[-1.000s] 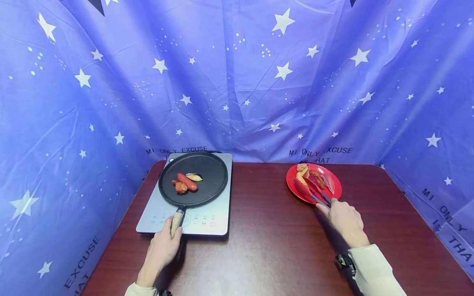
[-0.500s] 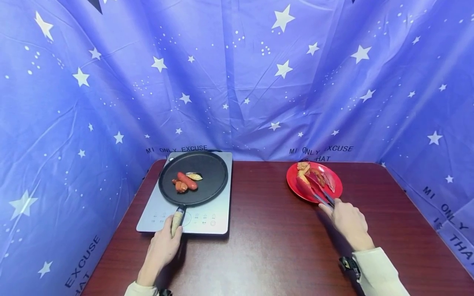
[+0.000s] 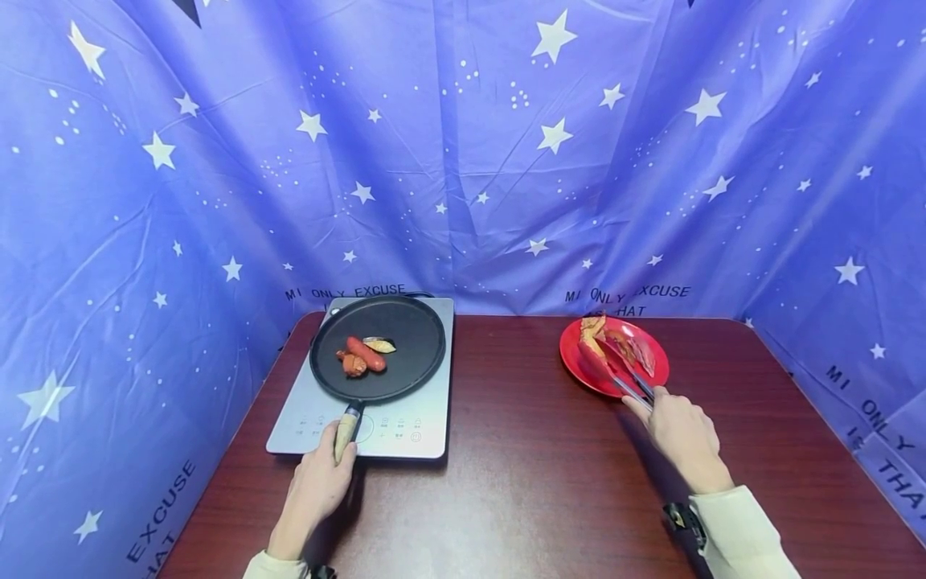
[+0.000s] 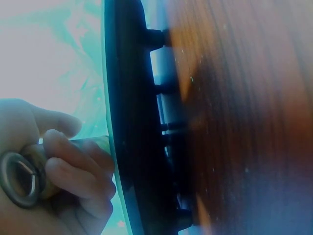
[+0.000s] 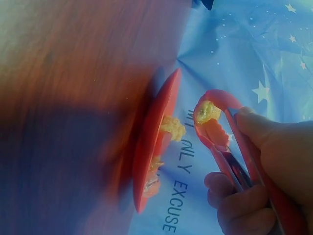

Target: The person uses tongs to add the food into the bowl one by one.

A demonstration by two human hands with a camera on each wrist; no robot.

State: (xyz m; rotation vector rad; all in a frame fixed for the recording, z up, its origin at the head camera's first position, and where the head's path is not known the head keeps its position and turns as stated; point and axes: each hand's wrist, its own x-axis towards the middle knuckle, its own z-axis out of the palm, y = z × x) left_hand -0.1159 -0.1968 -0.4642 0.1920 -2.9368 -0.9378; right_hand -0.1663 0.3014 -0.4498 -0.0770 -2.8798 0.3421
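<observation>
In the head view, my left hand (image 3: 318, 482) grips the wooden handle (image 3: 346, 433) of a black frying pan (image 3: 408, 362). The handle's ring end (image 4: 17, 178) pokes out of the fist in the left wrist view. On the pan lie a red sausage (image 3: 366, 355), a browned chunk of food (image 3: 354, 367) and a yellow slice with a dark edge (image 3: 380, 346). My right hand (image 3: 683, 438) holds red-tipped tongs (image 3: 632, 388) over a red plate (image 3: 571, 371). Between the tongs' tips shows a yellow, battered-looking food piece (image 5: 208, 112), above the plate in the right wrist view.
The pan sits on a silver induction cooker (image 3: 431, 418) at the table's left. Other food pieces (image 3: 637, 354) lie on the plate. A dark red wooden table (image 3: 506, 450) stretches between cooker and plate. A blue star-patterned curtain (image 3: 463, 161) encloses the back and sides.
My right hand has shifted slightly right and down with the tongs. The yellow food at the tongs' tips has tipped to a different angle. My left hand stays on the handle.
</observation>
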